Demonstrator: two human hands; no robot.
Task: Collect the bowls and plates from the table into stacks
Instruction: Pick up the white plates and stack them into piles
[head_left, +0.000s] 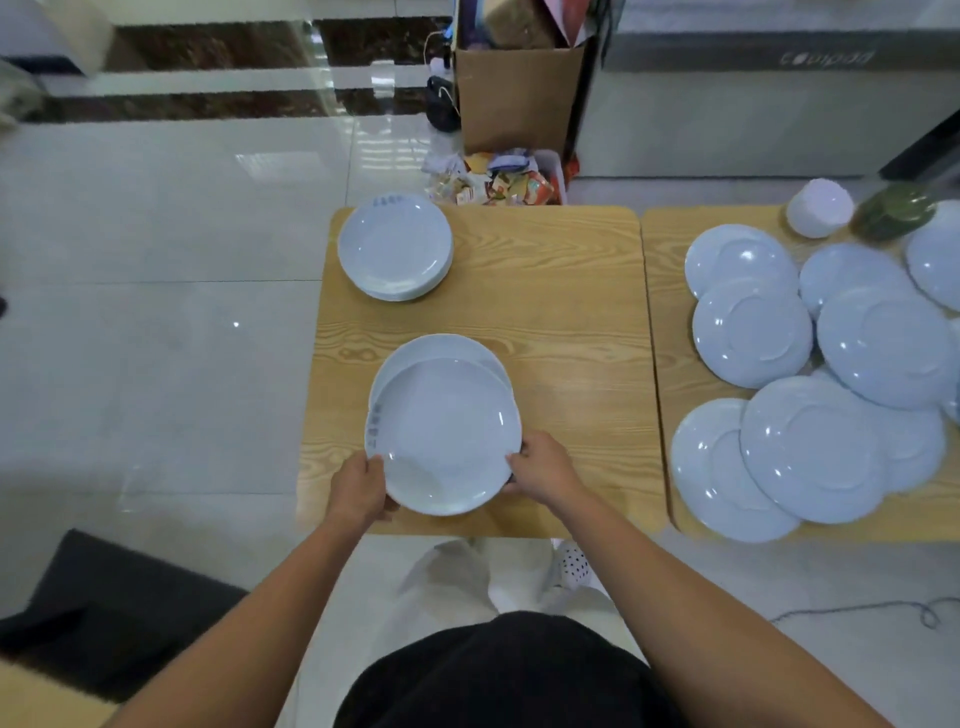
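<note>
A white plate (447, 436) is held right side up by its near rim between my left hand (361, 486) and my right hand (543, 467). It overlaps another white plate (441, 348) that lies just beyond it on the wooden table (561, 322). A stack of white plates (395, 247) stands at the table's far left corner. On the second wooden table (670, 364) to the right, several white plates (815, 447) lie upside down and overlap each other.
A white upturned bowl (820, 207) and a green glass object (898, 210) stand at the back of the right table. Beyond the tables are a cardboard box (519, 93) and a bin of wrappers (498, 179). A dark mat (104, 613) lies on the floor at left.
</note>
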